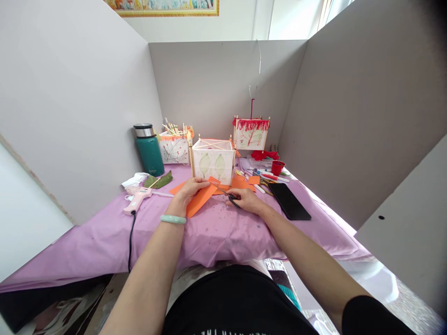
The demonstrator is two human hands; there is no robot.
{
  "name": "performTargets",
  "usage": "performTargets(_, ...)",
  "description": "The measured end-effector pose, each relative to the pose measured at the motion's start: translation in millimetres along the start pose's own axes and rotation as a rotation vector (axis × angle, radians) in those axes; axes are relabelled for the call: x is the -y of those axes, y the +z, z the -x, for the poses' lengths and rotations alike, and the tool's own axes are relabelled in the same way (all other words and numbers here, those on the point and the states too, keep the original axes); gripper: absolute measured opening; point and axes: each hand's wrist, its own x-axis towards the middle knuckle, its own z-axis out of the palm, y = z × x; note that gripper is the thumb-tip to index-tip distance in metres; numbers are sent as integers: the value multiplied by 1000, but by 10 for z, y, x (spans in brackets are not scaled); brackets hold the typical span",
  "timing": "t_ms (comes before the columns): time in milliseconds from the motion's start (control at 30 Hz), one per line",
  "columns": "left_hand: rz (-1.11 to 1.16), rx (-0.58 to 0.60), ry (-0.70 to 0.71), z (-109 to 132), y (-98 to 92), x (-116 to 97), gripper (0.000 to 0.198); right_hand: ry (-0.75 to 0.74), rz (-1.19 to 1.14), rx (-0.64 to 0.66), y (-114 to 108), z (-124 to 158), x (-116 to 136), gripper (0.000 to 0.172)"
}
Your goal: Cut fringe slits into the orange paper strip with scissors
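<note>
Over there, the left hand [190,190] pinches an orange paper strip [199,202] slanting away rightward, its slit far end toward the right hand [246,200], which grips leftward-pointing scissors [233,200].

No readable text, shirt lettering [233,332] (cropped)

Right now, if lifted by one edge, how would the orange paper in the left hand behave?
The orange paper looks thin, so probably light. It extends fairly flat from the left hand, suggesting some stiffness. The end by the scissors appears fringed; those strips would likely bend easily.
</note>
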Motion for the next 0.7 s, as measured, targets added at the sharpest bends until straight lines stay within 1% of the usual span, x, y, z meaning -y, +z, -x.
performTargets(200, 30, 9, -6, 23, 13, -19, 31, 1, 5, -4, 4, 3, -7, 41)
performTargets(433, -2, 21, -1, 30, 34, -29, 32, 10, -14, -3, 19, -6, -3, 41)
performTargets(700, -10, 6, -7, 20, 31, -22, 32, 11, 6, -8, 6, -1, 14, 40)
